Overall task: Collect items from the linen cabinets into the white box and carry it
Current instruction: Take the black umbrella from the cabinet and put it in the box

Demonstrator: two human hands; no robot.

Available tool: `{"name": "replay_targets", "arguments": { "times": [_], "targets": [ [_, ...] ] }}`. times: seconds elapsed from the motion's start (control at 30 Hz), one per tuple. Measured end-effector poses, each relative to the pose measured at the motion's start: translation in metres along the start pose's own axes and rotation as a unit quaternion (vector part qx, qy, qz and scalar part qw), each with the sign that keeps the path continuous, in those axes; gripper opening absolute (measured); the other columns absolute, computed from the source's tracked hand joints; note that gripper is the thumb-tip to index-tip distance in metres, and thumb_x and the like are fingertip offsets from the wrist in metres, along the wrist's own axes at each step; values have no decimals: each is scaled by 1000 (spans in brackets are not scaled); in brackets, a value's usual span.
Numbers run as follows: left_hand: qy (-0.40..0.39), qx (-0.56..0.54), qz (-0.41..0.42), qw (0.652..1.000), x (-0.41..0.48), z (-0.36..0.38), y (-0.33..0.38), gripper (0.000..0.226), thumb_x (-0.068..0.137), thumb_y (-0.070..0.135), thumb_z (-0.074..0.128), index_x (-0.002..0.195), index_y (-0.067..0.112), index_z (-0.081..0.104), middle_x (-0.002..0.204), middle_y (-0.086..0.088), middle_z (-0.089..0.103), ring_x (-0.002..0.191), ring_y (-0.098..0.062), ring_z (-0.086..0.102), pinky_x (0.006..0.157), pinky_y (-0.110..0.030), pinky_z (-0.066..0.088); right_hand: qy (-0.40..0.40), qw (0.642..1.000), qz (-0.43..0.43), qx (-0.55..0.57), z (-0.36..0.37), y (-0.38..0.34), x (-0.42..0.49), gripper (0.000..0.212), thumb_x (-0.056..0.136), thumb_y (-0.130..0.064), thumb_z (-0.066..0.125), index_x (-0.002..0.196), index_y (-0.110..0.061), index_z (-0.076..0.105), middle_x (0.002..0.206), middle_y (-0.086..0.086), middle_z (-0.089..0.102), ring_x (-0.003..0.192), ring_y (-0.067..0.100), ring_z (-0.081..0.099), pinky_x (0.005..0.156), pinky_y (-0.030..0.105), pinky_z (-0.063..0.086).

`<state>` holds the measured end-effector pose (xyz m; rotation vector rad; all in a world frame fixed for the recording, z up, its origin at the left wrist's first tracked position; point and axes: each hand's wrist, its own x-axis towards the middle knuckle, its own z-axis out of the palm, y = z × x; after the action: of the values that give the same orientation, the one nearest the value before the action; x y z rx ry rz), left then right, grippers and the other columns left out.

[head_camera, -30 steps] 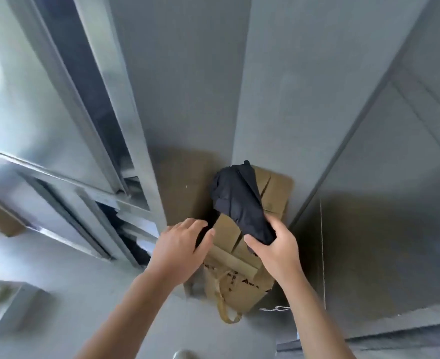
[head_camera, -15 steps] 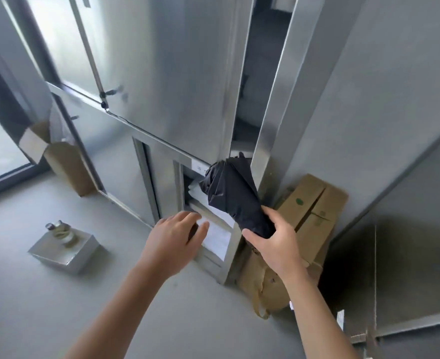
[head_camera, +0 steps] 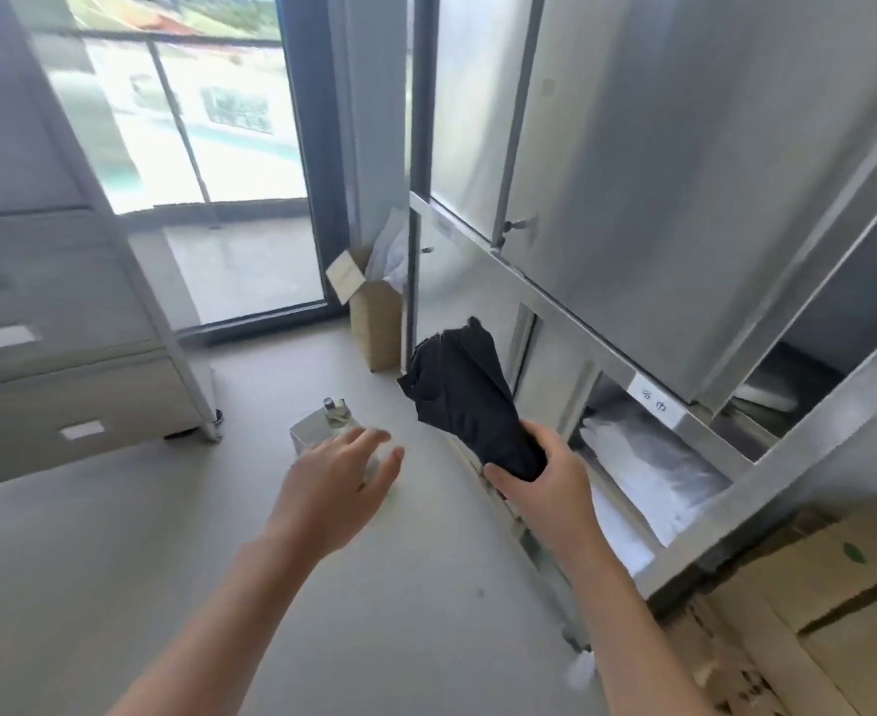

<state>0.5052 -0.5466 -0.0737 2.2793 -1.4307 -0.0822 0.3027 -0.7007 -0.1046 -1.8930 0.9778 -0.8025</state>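
Note:
My right hand (head_camera: 545, 478) grips the lower end of a folded black cloth bundle (head_camera: 465, 395), which sticks up and to the left in front of the steel linen cabinet (head_camera: 632, 209). My left hand (head_camera: 338, 483) hovers with fingers spread and relaxed, holding nothing, just above a small white box (head_camera: 312, 436) on the floor. A small bottle (head_camera: 334, 410) stands in that box. The hand hides the box's near side. The cabinet's lower compartment stands open and shows white wrapped linen (head_camera: 648, 457).
An open cardboard box (head_camera: 374, 317) stands against the cabinet's left end by the glass door (head_camera: 219, 162). Flattened cardboard boxes (head_camera: 808, 602) lie at the lower right. A grey drawer unit (head_camera: 59, 323) stands on the left. Grey floor lies between them.
The view has swung left and up, from the cardboard boxes to the cabinet and window. My right hand kept its grip on the black bundle. My left hand moved from the cabinet opening over the white box.

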Motion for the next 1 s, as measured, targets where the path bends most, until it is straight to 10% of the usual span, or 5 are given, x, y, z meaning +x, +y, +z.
{"name": "replay_targets", "arguments": {
  "times": [0.43,1.0],
  "targets": [
    [98,72,-189,974,-73,-65,-83,51,98,53,34,124,21,64,122,6,67,100,-24,65,89,-34,45,-188,975,-103,61,128,-57,34,46,71,-37,80,113,-45,63,101,-11,70,88,20,70,76,47,59],
    [66,95,-164,980,-4,-8,-33,38,100,47,45,119,22,66,117,8,69,89,-24,65,80,-31,44,-200,974,-19,103,88,15,76,42,71,-27,79,109,-38,66,87,-4,71,66,25,68,65,50,58]
  ]
}}
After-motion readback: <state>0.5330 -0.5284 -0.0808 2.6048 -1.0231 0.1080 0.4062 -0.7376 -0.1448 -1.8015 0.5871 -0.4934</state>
